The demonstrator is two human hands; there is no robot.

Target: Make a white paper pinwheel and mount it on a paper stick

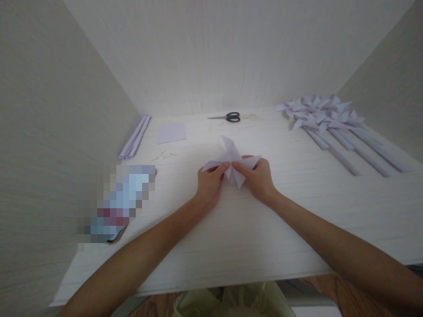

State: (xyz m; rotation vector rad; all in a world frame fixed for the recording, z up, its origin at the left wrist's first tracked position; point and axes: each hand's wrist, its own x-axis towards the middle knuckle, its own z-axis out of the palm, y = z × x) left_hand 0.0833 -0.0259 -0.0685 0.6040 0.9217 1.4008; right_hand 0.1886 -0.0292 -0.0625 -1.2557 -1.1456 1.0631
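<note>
Over the middle of the white table, a pale lilac paper pinwheel [233, 152] is held between both hands. My left hand [210, 180] pinches it from the left, thumb near the centre. From the right, my right hand [259, 176] grips it the same way, its thumb tip almost meeting the other at the hub. The blades fan out up, down and to both sides. Fingers beneath the paper are mostly hidden.
Black-handled scissors [231, 117] lie at the back, near a square paper sheet [172, 133]. Rolled paper sticks [135, 137] rest by the left wall, small white pieces [164, 155] nearby. A pixelated object [124, 202] lies front left. Several finished pinwheels [322, 114] are piled at right.
</note>
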